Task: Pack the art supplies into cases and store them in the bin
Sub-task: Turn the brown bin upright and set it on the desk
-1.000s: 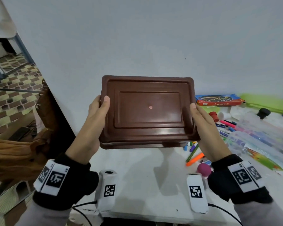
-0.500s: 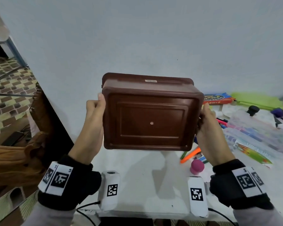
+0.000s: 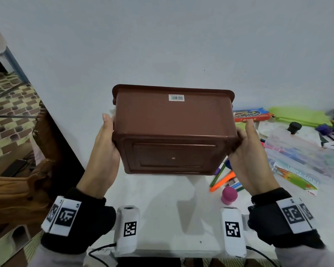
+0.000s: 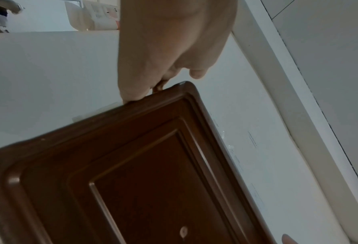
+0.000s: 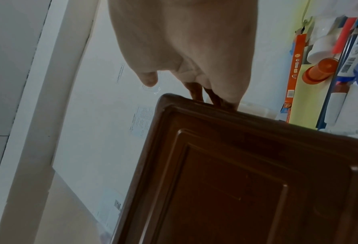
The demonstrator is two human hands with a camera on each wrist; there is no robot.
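Head view: one brown bin [image 3: 173, 120] held in the air between two hands, above the white table [image 3: 168, 214].

One left hand [image 3: 104, 151] and one right hand [image 3: 247, 153] clamp the bin's short ends, fingers curled behind it, its base tipped toward the camera and one barcode sticker [image 3: 176, 97] on top. Right of the bin lie loose markers [image 3: 223, 179], perhaps two clear cases [image 3: 301, 151], one orange box [image 3: 252, 114] and one pink stamper [image 3: 229, 195].
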